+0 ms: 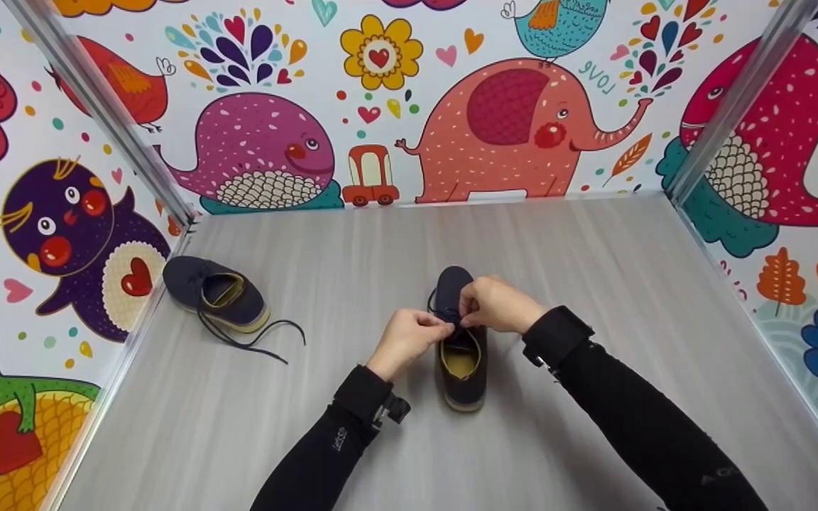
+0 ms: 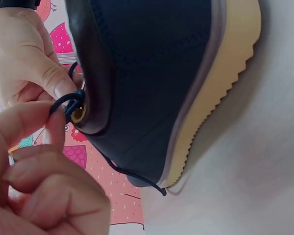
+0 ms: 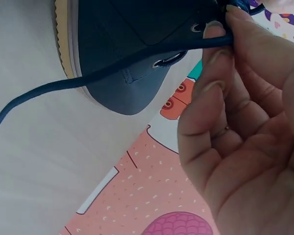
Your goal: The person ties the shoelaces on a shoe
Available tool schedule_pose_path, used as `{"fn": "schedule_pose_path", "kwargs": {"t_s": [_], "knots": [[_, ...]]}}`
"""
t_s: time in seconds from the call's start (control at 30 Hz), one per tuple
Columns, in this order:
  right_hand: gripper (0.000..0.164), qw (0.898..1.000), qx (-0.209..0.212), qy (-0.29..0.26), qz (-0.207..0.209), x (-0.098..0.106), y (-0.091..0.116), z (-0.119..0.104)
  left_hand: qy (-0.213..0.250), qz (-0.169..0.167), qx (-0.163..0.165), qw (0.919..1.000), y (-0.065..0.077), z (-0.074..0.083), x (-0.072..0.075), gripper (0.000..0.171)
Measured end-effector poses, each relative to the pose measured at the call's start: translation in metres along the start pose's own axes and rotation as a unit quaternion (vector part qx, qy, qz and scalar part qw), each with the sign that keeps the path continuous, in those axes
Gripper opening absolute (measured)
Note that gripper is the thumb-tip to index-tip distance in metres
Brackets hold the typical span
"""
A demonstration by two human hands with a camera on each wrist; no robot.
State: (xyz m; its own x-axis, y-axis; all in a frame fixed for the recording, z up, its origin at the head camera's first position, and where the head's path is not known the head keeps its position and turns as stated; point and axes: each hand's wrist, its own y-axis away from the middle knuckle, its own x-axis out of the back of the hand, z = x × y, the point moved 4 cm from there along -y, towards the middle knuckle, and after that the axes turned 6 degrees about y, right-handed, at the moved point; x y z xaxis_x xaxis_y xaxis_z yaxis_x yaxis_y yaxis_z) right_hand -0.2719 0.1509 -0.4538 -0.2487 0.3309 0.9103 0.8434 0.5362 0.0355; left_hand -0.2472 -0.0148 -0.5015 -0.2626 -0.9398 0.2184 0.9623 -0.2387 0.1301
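Note:
A dark navy shoe (image 1: pixel 464 387) with a tan sole stands upright between both hands, its toe toward the back wall. At its lacing, my left hand (image 1: pixel 409 339) pinches a loop of the dark shoelace (image 2: pixel 63 100) between thumb and forefinger. My right hand (image 1: pixel 500 304) pinches another stretch of shoelace (image 3: pixel 112 68) in the right wrist view, and its loose end trails across the shoe's side. Metal eyelets (image 3: pixel 159 63) show along the shoe's front. In the head view the fingers partly cover the knot area.
A second navy shoe (image 1: pixel 203 284) lies at the left near the wall, its untied laces (image 1: pixel 249 345) spread on the grey floor (image 1: pixel 352 255). Printed cartoon walls (image 1: pixel 380 106) enclose the floor at the back and sides, with metal corner strips (image 1: pixel 735 106).

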Motion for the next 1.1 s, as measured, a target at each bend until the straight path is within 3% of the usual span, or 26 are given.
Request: {"fn": "schedule_pose_path", "kwargs": {"t_s": [0.13, 0.33, 0.5, 0.67, 0.9, 1.0, 1.1], "knots": [[0.015, 1.000, -0.003, 0.013, -0.007, 0.000, -0.001, 0.000, 0.000, -0.001, 0.003, 1.0000, -0.001, 0.000, -0.001, 0.016], [0.010, 0.999, -0.040, -0.014, -0.013, 0.000, 0.001, -0.001, 0.006, -0.003, -0.003, 1.0000, 0.000, 0.000, -0.002, 0.018], [0.011, 0.997, -0.065, -0.025, 0.018, -0.004, 0.003, -0.004, 0.003, -0.003, -0.004, 1.0000, 0.000, 0.000, -0.002, 0.017], [0.010, 0.997, -0.052, -0.015, 0.052, -0.004, 0.005, -0.008, 0.008, -0.004, -0.002, 1.0000, 0.000, -0.001, -0.002, 0.016], [0.011, 0.994, -0.067, -0.069, 0.060, -0.004, 0.010, -0.002, 0.021, -0.002, -0.004, 0.9998, 0.001, -0.001, -0.002, 0.018], [0.012, 0.993, -0.074, -0.054, 0.075, -0.006, 0.011, -0.001, 0.029, 0.003, -0.008, 0.9995, 0.001, 0.000, -0.002, 0.019], [0.012, 0.990, -0.061, -0.021, 0.124, -0.007, 0.011, -0.004, 0.038, 0.012, -0.007, 0.9992, 0.001, 0.001, -0.002, 0.018]]}}
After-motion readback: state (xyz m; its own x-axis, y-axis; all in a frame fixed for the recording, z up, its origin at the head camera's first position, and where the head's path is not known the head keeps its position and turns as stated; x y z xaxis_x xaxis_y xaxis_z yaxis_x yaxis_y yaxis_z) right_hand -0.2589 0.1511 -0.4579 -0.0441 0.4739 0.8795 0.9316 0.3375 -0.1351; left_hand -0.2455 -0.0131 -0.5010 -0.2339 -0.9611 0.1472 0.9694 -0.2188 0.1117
